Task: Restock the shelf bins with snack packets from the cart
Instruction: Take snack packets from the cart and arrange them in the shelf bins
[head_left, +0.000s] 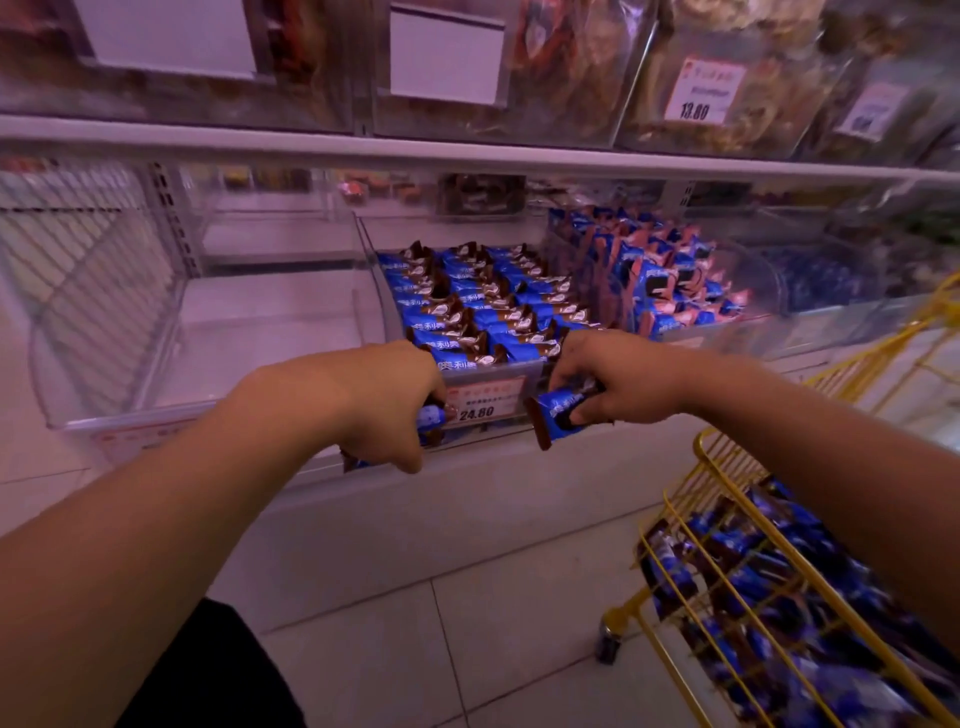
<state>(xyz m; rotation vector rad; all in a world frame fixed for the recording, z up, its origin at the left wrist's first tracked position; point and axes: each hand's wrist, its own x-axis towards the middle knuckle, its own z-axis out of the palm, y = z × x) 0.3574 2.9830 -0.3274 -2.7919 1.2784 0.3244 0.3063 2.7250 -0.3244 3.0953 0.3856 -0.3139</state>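
Now both arms outstretched, left grip (387, 410) and right grip (605, 382) each clutching a blue snack packet (558, 408).

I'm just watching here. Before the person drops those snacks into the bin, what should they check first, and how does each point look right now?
1. Left hand grips blue-and-brown snack packets: ok.
2. Right hand holds a blue packet with a brown end: ok.
3. Both hands are at the front of the clear plastic bin of matching blue-and-brown packets: ok.
4. Room left in that bin: cannot tell; its rows look nearly full.
5. Packets not mixed with the neighbouring blue-and-pink packets: ok.
6. Yellow wire cart on the right holds more blue packets: ok.
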